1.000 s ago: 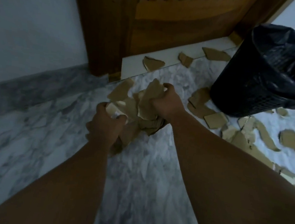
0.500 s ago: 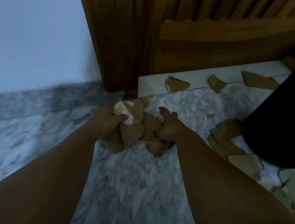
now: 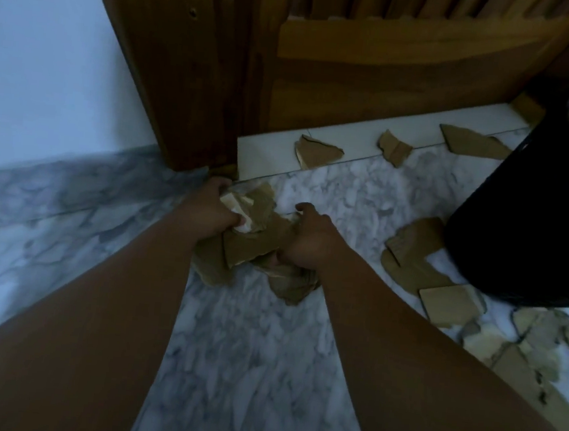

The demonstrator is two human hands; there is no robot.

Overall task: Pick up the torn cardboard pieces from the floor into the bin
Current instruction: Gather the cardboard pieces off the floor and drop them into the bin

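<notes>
A bundle of torn brown cardboard pieces (image 3: 253, 247) is squeezed between both hands just above the marble floor, near the door's corner. My left hand (image 3: 209, 208) grips its left side, thumb over a pale scrap. My right hand (image 3: 308, 241) grips its right side with curled fingers. The black bin (image 3: 531, 209) stands at the right edge, only its side showing. Loose cardboard pieces lie on the white sill (image 3: 318, 153), against the bin's base (image 3: 414, 254) and across the floor at the right (image 3: 522, 353).
A wooden door and frame (image 3: 324, 64) fill the back. A white wall (image 3: 49, 57) with a grey marble skirting runs along the left. Marble floor (image 3: 245, 366) stretches between my forearms.
Both hands have pressed the bundle tighter together and moved it toward the door corner. The view has swung left, so the bin now sits at the right edge.
</notes>
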